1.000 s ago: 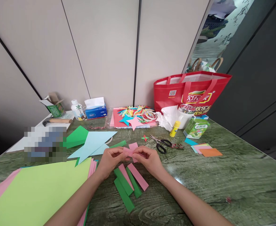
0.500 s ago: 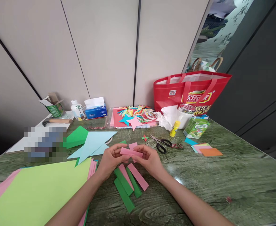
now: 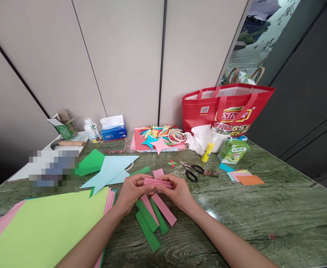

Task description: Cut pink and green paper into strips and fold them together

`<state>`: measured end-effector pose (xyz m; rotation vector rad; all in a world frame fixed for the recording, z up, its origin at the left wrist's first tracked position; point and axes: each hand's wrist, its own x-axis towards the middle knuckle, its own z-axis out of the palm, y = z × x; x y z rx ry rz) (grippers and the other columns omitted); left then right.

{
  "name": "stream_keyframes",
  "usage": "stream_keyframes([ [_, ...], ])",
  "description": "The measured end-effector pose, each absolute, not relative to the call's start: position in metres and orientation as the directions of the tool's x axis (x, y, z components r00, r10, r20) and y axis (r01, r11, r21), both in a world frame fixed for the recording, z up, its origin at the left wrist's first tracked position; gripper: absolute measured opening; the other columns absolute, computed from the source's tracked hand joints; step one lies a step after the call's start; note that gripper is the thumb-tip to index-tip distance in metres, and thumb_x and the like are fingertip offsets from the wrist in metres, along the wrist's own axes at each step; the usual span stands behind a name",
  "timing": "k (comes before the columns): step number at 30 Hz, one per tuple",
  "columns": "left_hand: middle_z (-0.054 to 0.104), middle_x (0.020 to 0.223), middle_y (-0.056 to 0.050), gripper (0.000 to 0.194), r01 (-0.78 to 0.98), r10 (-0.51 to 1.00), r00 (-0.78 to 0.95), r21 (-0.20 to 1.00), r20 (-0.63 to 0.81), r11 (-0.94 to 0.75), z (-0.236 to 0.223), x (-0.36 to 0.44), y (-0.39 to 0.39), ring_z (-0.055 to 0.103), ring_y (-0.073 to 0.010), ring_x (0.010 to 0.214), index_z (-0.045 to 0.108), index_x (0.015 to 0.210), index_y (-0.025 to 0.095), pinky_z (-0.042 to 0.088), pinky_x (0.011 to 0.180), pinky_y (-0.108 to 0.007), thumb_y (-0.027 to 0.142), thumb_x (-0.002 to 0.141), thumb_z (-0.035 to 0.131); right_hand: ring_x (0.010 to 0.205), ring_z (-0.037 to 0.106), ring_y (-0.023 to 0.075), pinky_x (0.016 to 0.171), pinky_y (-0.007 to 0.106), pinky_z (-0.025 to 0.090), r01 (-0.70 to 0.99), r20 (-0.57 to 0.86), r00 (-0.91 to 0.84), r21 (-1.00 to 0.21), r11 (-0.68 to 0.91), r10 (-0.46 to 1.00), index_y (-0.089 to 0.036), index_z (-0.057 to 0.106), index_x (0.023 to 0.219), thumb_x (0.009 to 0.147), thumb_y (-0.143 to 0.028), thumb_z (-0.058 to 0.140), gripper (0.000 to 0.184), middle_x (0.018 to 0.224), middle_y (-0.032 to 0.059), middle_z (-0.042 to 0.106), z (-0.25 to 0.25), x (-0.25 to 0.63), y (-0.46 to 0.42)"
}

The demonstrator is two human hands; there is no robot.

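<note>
Between my two hands is a pink paper strip (image 3: 158, 182), held level above the table. My left hand (image 3: 134, 191) pinches its left end with thumb and fingers. On the other end, my right hand (image 3: 177, 190) is closed the same way. Behind the held strip another pink piece (image 3: 158, 173) shows, and a green strip (image 3: 141, 171) lies beyond my left fingers. Below my hands lie several green strips (image 3: 147, 230) and pink strips (image 3: 164, 209), partly overlapping. A small red and green paper star (image 3: 171, 163) sits just past my right fingers.
Scissors (image 3: 191, 169) and a glue stick (image 3: 207, 152) lie beyond my right hand. A stack of coloured paper (image 3: 48, 223) fills the left front, with light blue paper (image 3: 110, 169) behind it. A red bag (image 3: 224, 106) and a tissue box (image 3: 113, 130) stand at the back.
The held pink strip has tilted and looks narrower, with a lengthwise crease showing. My left hand has shifted slightly right, uncovering more of the green strip behind it.
</note>
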<state>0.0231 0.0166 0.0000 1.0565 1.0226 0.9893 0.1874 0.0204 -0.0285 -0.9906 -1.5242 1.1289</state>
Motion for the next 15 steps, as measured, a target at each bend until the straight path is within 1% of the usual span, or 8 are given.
stream_keyframes([
  [2,0.071,0.075,-0.008,0.031,-0.123,0.958,0.227,0.970,-0.177,0.209,-0.0009,0.0228,0.0172,0.066,-0.0207,0.067,0.063,0.080,0.011,0.054,0.066,-0.031,0.025,0.055,0.075,0.063,0.059,0.0155,0.057,0.025,0.048,0.065,0.225,-0.204,-0.968,0.243,0.953,-0.016,0.065,0.076,0.067,-0.032,0.065,0.018,0.071,0.0035,0.065,-0.0270,0.1867,0.0199],
  [6,0.071,0.071,-0.006,0.028,-0.113,0.960,0.198,0.968,-0.198,0.223,-0.0020,0.0230,0.0174,0.066,-0.0193,0.065,0.065,0.077,0.011,0.055,0.064,-0.028,0.025,0.055,0.075,0.060,0.058,0.0147,0.056,0.024,0.047,0.061,0.217,-0.184,-0.971,0.231,0.959,-0.015,0.064,0.071,0.065,-0.031,0.066,0.016,0.067,0.0025,0.065,-0.0240,0.1854,0.0192],
  [11,0.071,0.066,-0.006,0.028,-0.126,0.961,0.162,0.961,-0.225,0.246,0.0007,0.0252,0.0158,0.066,-0.0176,0.060,0.066,0.074,0.011,0.055,0.061,-0.026,0.025,0.053,0.077,0.052,0.054,0.0123,0.049,0.022,0.044,0.032,0.198,-0.187,-0.978,0.207,0.962,-0.016,0.065,0.070,0.065,-0.032,0.066,0.017,0.064,0.0018,0.063,-0.0242,0.1845,0.0191],
  [15,0.071,0.065,-0.007,0.028,-0.138,0.962,0.158,0.959,-0.224,0.246,0.0007,0.0257,0.0154,0.066,-0.0169,0.059,0.066,0.073,0.009,0.055,0.060,-0.025,0.025,0.053,0.077,0.052,0.054,0.0124,0.049,0.023,0.044,0.019,0.183,-0.187,-0.982,0.190,0.965,-0.016,0.065,0.069,0.065,-0.032,0.066,0.017,0.065,0.0022,0.064,-0.0253,0.1843,0.0192],
])
